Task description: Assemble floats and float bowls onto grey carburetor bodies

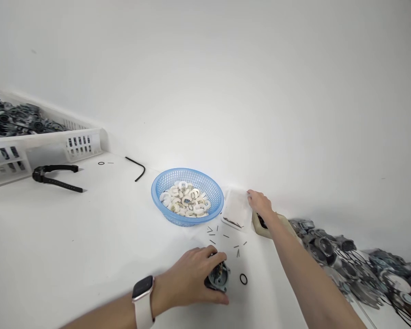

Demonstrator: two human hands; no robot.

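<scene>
Grasping metal housing (219, 276) with left hand (197, 276), black ring (241, 280) just right, pins (226, 236) beyond, right hand (260, 204) at edge of tray (236, 206), cannot tell if gripping, broad tabletop (106, 237) leftward

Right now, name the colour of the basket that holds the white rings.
The basket is light blue, seen best in the head view, the only one here.

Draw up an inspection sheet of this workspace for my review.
Surface: white table, small pins scattered across it.
Job's things: metal housing, black ring beside it, white tray, blue basket holding white rings.
Clutter: black watch, bent black rod.
Hands: left hand grips the housing; right hand at the tray's far corner, contact unclear.
Cables: none identifiable.
Surroundings: crate left, heaped metal parts right, pale wall behind.
</scene>
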